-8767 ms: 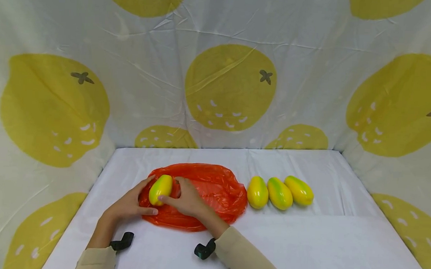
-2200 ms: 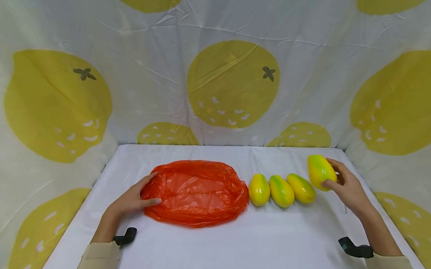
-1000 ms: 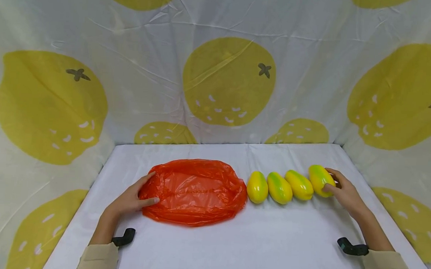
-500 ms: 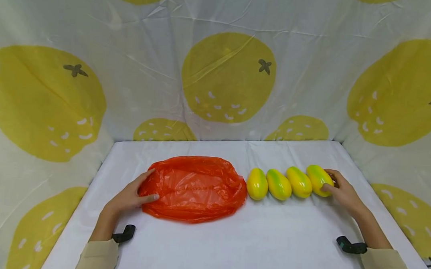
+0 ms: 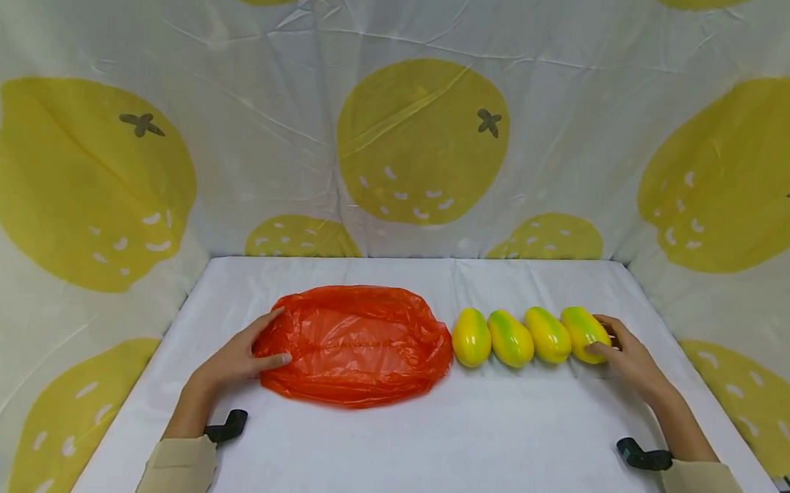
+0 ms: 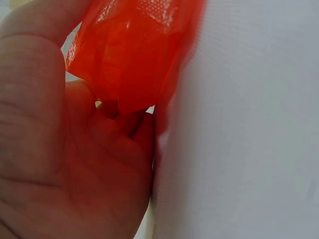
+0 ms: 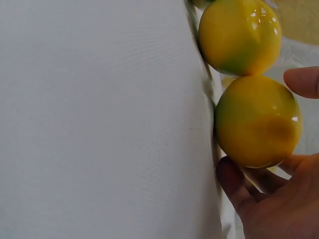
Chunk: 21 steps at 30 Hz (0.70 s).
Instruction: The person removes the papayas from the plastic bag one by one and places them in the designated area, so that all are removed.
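Observation:
A red plastic bag (image 5: 357,344) lies spread on the white cloth, left of the middle. My left hand (image 5: 234,357) holds its left end, thumb over the near side and fingers at the far side. In the left wrist view, the bag (image 6: 134,55) hangs between thumb and fingers, hiding the fingertips. To the right, several glossy yellow-green mangoes stand in a row. At the rightmost mango (image 5: 584,336) is my right hand (image 5: 631,360). The right wrist view shows the thumb (image 7: 303,82) apart from that mango, with the other fingers loosely bent beside and below it.
The other mangoes (image 5: 511,338) sit close together between the bag and the rightmost one, the leftmost mango (image 5: 472,338) right beside the bag. A lemon-print curtain (image 5: 419,144) encloses the table (image 5: 426,454) at the back and sides.
My right hand has carried a mango from the bag to the right end of the row, set it down and loosened its fingers. My left hand has stayed at the bag.

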### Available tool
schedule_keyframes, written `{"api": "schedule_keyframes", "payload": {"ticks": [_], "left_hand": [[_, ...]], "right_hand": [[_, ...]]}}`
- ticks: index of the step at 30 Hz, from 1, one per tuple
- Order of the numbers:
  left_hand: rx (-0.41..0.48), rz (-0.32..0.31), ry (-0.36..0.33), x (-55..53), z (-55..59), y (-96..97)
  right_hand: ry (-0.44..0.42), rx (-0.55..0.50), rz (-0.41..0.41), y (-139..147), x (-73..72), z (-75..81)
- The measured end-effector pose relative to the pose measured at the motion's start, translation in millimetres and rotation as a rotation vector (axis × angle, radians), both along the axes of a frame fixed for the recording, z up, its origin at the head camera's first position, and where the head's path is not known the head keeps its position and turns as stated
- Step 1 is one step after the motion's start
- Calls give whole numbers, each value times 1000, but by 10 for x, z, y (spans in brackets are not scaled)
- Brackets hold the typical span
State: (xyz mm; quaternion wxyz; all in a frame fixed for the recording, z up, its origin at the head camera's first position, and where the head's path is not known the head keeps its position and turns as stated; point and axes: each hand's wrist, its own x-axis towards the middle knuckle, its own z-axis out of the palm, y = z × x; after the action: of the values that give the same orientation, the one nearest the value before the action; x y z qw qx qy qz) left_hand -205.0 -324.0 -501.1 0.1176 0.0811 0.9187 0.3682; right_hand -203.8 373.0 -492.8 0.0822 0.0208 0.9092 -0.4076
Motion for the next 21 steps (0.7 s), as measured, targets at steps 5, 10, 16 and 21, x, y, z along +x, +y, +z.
{"api": "schedule_keyframes", "payload": {"ticks": [5, 10, 16, 21], "left_hand": [[13, 2, 7, -18, -13, 6], [19, 6, 30, -26, -24, -1], [31, 12, 47, -23, -29, -20], [28, 36, 44, -28, 12, -29]], "right_hand": [[-13, 15, -2, 15, 2, -32], [-7, 23, -3, 9, -4, -48], [0, 55, 22, 13, 0, -71], [37, 36, 50, 18, 34, -121]]}}
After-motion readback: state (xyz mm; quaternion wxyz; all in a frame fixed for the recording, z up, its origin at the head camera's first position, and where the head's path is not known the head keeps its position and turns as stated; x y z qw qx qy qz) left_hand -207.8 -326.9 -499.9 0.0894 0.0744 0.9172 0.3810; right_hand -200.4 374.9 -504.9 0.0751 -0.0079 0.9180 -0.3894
